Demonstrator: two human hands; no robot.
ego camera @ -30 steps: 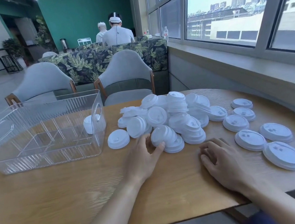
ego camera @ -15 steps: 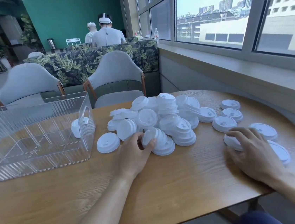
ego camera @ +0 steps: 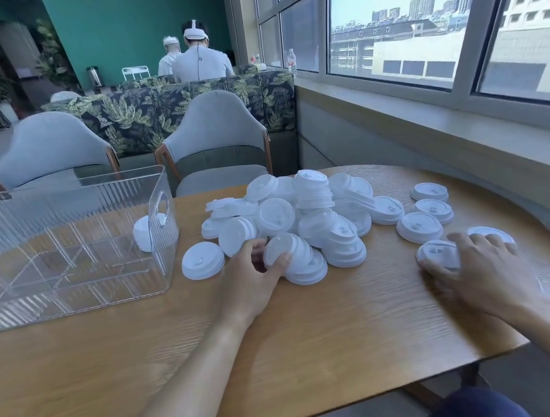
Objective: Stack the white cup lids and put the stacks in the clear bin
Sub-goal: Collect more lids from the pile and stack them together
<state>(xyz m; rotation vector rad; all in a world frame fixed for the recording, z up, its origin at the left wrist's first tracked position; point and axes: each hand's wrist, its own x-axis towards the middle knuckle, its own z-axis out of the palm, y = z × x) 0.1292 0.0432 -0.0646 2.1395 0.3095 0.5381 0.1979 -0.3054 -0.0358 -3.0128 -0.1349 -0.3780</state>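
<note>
my left hand (ego camera: 252, 279) is at the near edge of the lid pile (ego camera: 302, 219), thumb and fingers curled round a short tilted stack of lids (ego camera: 292, 251) that leans on the pile; it grips the stack's near end, stack not lifted clear of the lids under it. my right hand (ego camera: 478, 264) is out on the right side of the desk (ego camera: 316, 340), palm down, fingers spread and bent over two flat lids: one lid (ego camera: 438, 253) under the thumb and forefinger side, another lid (ego camera: 495, 233) showing past the fingertips. this area is motion blurred, so i can't tell if it's pinching or just pressing on them. four more single lids lie flat beyond that hand, near the window side: one (ego camera: 419, 227), one (ego camera: 434, 209), one (ego camera: 429, 191), one (ego camera: 387, 209) touching the pile. another loose lid (ego camera: 202, 260) sits flat just left of my left hand, between pile and bin. the clear bin (ego camera: 71, 300) stands on the left of the desk, ribbed walls, dividers visible in the bottom, cut-out handle on the end facing the pile. one white lid (ego camera: 143, 233) shows through that end wall; can't tell if it's inside or behind the bin. two grey chairs (ego camera: 214, 136) stand across the desk, a leaf-print sofa back (ego camera: 139, 110) behind them, and two people in white (ego camera: 198, 62) sit facing away.
</note>
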